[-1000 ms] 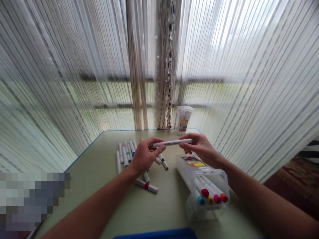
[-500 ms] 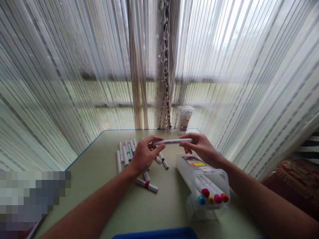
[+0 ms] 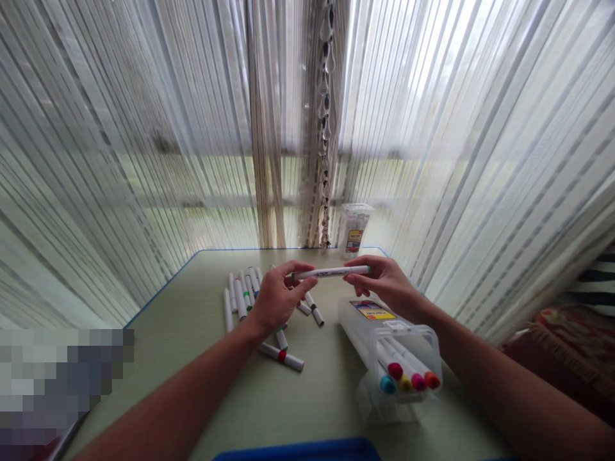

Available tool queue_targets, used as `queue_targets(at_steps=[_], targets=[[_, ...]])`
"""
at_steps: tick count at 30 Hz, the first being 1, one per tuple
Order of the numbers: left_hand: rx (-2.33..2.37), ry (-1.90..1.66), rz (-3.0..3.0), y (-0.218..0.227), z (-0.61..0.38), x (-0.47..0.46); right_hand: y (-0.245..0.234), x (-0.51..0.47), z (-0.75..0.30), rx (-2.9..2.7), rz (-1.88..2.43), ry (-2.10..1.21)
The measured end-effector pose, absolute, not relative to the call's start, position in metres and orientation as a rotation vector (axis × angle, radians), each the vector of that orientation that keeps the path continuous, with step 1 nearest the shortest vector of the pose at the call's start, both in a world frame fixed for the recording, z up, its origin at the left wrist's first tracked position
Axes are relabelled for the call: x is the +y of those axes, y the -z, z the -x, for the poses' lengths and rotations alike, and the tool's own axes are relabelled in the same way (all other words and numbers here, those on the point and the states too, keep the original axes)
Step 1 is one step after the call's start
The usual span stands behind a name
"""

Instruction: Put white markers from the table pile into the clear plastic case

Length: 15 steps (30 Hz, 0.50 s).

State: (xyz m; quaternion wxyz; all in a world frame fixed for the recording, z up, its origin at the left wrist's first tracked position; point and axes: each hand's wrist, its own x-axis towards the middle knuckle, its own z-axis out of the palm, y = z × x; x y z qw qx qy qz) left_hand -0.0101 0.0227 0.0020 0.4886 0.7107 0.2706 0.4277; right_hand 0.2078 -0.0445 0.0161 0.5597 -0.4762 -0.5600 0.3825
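Note:
A white marker (image 3: 330, 273) with green ends is held level above the table between both hands. My left hand (image 3: 283, 294) pinches its left end between thumb and fingers. At the other end, the fingers of my right hand (image 3: 382, 278) are closed on it. Several white markers (image 3: 239, 298) lie loose under and beyond my left hand, partly hidden by it. One with a red band (image 3: 282, 356) lies nearer, by the left forearm. Below my right hand, a clear plastic case (image 3: 358, 330) lies on its side, its open end facing me, with several colour-tipped markers (image 3: 405, 378) inside.
Another clear case (image 3: 354, 230) stands upright at the table's far edge. String curtains (image 3: 192, 115) and a strand of beads (image 3: 325, 121) hang behind the pale green table (image 3: 168, 346). A blue object (image 3: 298, 450) shows at the bottom edge. Patterned fabric (image 3: 571, 346) is at the right.
Both hands keep the marker at nearly the same spot. The view has shifted very slightly; the loose markers and the cases stay put.

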Motion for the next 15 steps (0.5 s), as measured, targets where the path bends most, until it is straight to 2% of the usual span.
queue_targets(at_steps=[15], targets=[[0.638, -1.019, -1.682, -0.0031, 0.0072, 0.0216, -0.0141, -0.0419, -0.2101, -1.263, 1.063, -0.937]])
